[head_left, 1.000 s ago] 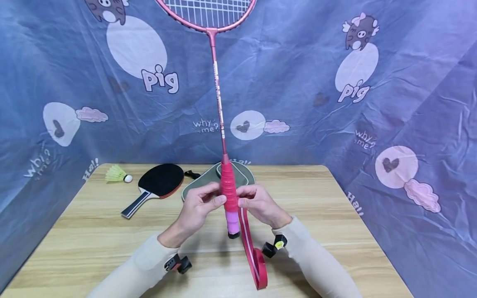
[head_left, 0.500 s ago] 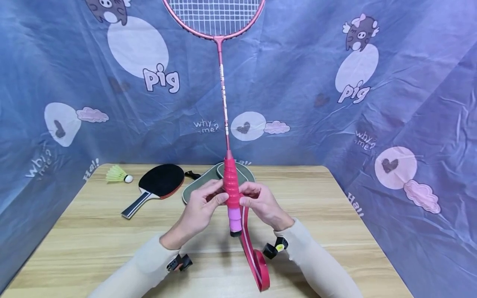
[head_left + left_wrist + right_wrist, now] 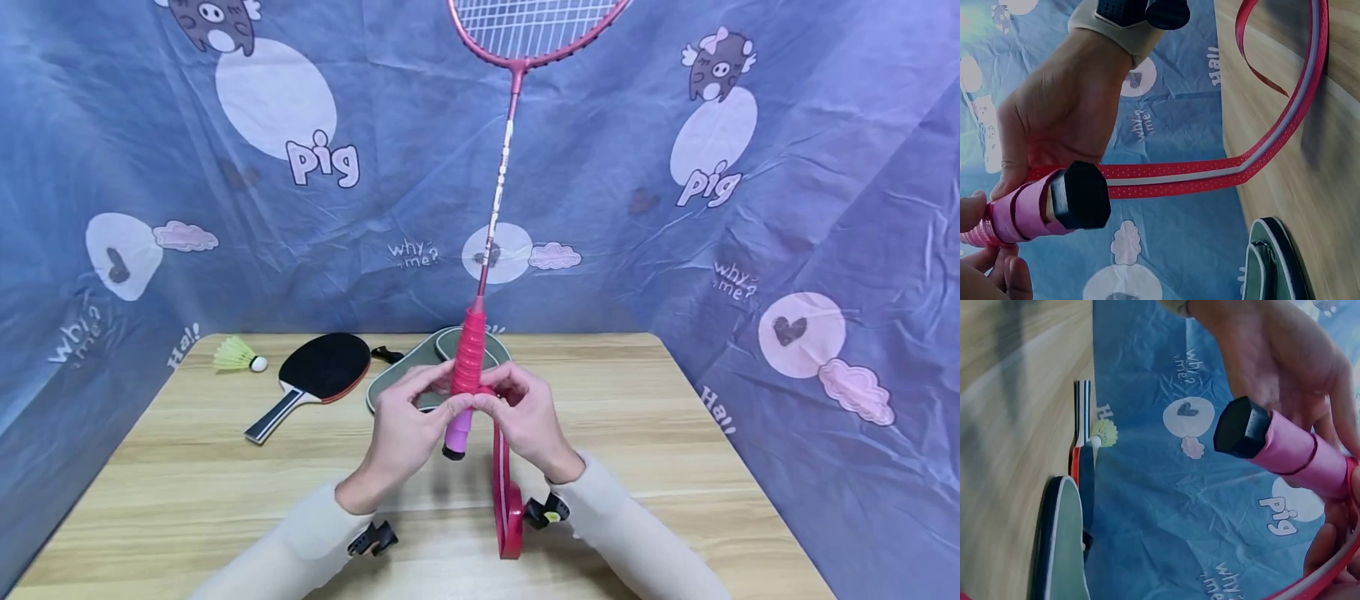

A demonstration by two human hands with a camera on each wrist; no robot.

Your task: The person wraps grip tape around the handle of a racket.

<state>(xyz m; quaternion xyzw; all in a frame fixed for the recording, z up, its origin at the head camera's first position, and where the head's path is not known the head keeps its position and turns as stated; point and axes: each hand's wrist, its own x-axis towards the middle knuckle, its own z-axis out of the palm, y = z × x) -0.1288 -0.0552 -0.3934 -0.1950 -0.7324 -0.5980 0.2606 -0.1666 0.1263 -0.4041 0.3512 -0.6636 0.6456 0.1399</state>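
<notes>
A pink badminton racket (image 3: 500, 179) is held up over the table, its head cut off by the top of the head view. My left hand (image 3: 401, 425) grips the handle from the left with thumb and fingers. From the other side my right hand (image 3: 532, 421) pinches red grip tape (image 3: 1179, 179) at the handle; both thumb tips meet there. The upper handle is wound in red tape (image 3: 471, 342). Below it shows a pink-purple layer (image 3: 1300, 453) ending in a black butt cap (image 3: 1088, 197). The loose tape, with a pale stripe, hangs in a loop below my right hand.
On the wooden table (image 3: 637, 500) lie a yellow shuttlecock (image 3: 238, 354), a black table tennis bat (image 3: 325, 367) and a small black item (image 3: 387, 355) at the back left. A grey-green case (image 3: 405, 375) lies behind the handle. Blue printed cloth (image 3: 600, 167) surrounds the table.
The racket has tilted, its head swinging right and the butt end left. My thumbs have come together in front of the handle. The hanging tape has shifted slightly left and up.
</notes>
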